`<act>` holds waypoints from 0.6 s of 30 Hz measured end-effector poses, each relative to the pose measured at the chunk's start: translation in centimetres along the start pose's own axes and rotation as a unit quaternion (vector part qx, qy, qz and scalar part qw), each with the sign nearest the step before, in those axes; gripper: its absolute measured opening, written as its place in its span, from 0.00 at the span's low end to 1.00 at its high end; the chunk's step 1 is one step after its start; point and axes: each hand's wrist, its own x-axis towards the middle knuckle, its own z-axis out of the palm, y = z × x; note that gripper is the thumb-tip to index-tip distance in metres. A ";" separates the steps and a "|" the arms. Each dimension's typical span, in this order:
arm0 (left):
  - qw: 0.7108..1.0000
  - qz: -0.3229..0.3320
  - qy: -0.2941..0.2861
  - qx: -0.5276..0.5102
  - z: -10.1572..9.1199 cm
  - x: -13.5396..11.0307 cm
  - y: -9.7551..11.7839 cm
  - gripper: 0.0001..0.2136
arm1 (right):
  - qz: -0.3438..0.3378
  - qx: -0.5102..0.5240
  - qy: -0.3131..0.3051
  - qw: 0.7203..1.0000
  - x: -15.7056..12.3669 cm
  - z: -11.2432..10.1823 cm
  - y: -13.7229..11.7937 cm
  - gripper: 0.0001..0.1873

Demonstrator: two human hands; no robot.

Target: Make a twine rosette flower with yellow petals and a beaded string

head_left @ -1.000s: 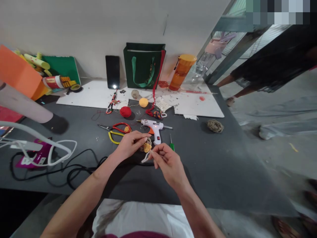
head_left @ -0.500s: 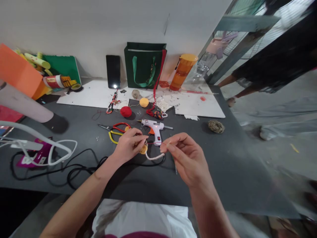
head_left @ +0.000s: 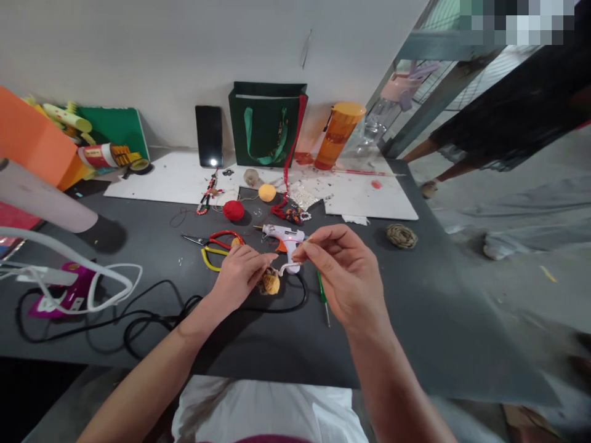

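My left hand is closed on a yellow and brown yarn piece, its round yellow part showing below the fingers. From that piece a short strand of small white beads runs up to my right hand, whose thumb and forefinger pinch its far end. Part of each held thing is hidden by fingers. Just behind the hands lies a white glue gun with an orange trigger. Scissors with one red and one yellow handle lie beyond my left hand. A green-handled screwdriver is partly covered by my right hand.
Red and yellow yarn balls lie near a white board. Behind stand a phone, a green gift bag and an orange bottle. Black cables cross the left; a twine coil sits right.
My right hand has moved up and slightly left, drawing the bead strand from a hanging curve to a short raised line. The yellow part shows more, and the screwdriver is more exposed.
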 end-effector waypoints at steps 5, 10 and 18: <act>0.999 -0.028 0.019 -0.001 0.4 -0.3 0.2 0.13 | 0.001 0.002 -0.003 1.000 0.3 0.4 0.9 0.06; 0.997 -0.037 0.043 0.053 0.8 -0.6 0.2 0.15 | 0.000 0.025 0.000 1.000 0.4 1.4 0.9 0.06; 0.997 -0.058 0.031 0.042 0.9 -0.7 0.3 0.14 | 0.028 0.041 0.018 0.999 1.5 1.4 1.2 0.09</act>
